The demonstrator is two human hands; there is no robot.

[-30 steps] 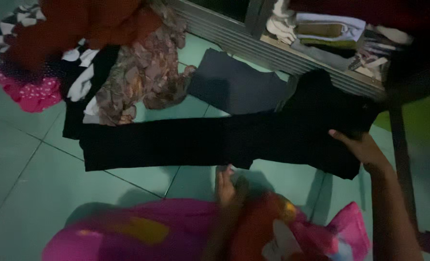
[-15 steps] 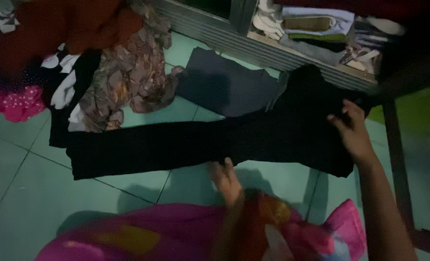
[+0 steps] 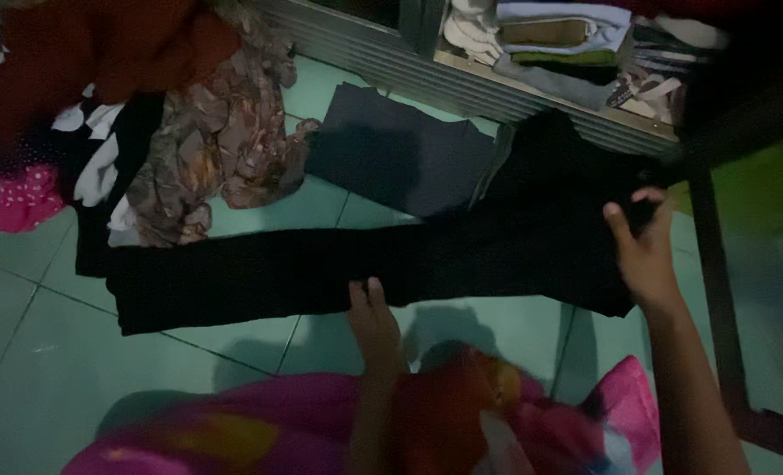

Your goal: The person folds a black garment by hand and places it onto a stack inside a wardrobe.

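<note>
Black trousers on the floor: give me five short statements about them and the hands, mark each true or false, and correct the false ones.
1. The black trousers lie stretched out flat on the green tiled floor. True.
2. The right hand rests at the trousers' wide end. True.
3. The left hand is lifted high, clear of the cloth. False: its fingers touch the trousers' near edge.
4. A folded dark grey cloth lies beyond the trousers. True.
5. The heap of mixed clothes sits at the right of the view. False: it is at the upper left.
</note>
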